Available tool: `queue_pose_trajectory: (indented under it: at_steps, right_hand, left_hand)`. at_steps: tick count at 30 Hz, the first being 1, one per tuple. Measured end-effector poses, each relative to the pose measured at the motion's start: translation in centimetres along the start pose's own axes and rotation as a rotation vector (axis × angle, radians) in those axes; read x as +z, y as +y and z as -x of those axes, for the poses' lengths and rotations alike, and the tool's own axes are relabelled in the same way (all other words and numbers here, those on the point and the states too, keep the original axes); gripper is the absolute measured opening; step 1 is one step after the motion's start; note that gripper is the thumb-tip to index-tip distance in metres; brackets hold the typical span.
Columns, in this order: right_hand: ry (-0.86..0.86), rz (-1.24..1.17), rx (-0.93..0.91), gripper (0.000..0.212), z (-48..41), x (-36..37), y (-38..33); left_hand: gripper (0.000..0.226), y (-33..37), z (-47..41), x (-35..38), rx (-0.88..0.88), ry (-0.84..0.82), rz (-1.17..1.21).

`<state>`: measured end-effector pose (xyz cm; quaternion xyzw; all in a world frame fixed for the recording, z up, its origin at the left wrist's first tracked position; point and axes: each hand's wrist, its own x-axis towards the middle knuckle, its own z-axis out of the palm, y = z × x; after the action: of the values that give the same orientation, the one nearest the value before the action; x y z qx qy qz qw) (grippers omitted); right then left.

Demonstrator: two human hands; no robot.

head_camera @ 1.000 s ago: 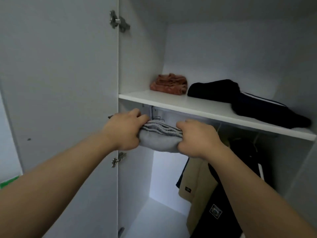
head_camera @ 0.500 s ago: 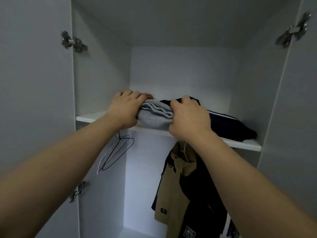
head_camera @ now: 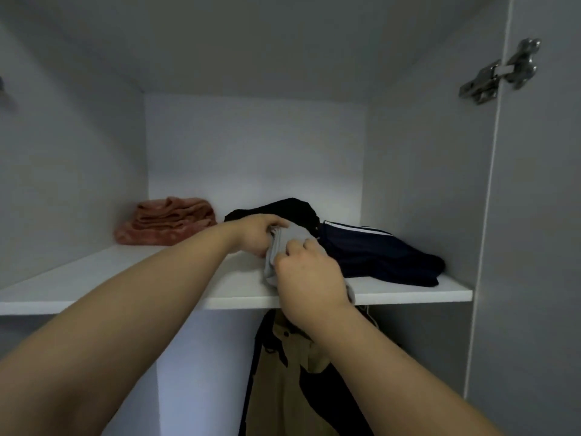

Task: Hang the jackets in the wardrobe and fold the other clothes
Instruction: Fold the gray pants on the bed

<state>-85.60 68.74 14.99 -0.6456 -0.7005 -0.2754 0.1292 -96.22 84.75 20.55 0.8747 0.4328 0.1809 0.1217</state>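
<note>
A folded grey garment (head_camera: 284,247) lies on the white wardrobe shelf (head_camera: 125,278), held between both hands. My left hand (head_camera: 256,236) grips its far left side, fingers laid over the top. My right hand (head_camera: 309,275) grips its near end at the shelf's front edge. The grey bundle rests against a folded black garment (head_camera: 283,209) and a navy one with white stripes (head_camera: 377,256). A folded pink garment (head_camera: 166,225) sits at the back left of the shelf. Below the shelf hangs a tan and black jacket (head_camera: 292,372).
The wardrobe's right door (head_camera: 540,215) stands open, with a metal hinge (head_camera: 500,73) near its top. The wardrobe's side walls and ceiling close in the shelf space. Bare shelf surface shows in front of the pink garment.
Both hands have lifted the grey garment from below the shelf onto it and pushed it back against the dark clothes. The view has risen and moved right.
</note>
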Motion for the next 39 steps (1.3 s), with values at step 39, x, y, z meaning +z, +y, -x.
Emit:
queue_pose_trajectory:
  at_steps: [39]
  right_hand:
    - [0.650, -0.636, 1.005, 0.043, 20.6, -2.9, 5.1]
  left_hand:
    - [0.012, 14.7, 16.5, 12.8, 0.877, 0.494, 0.235]
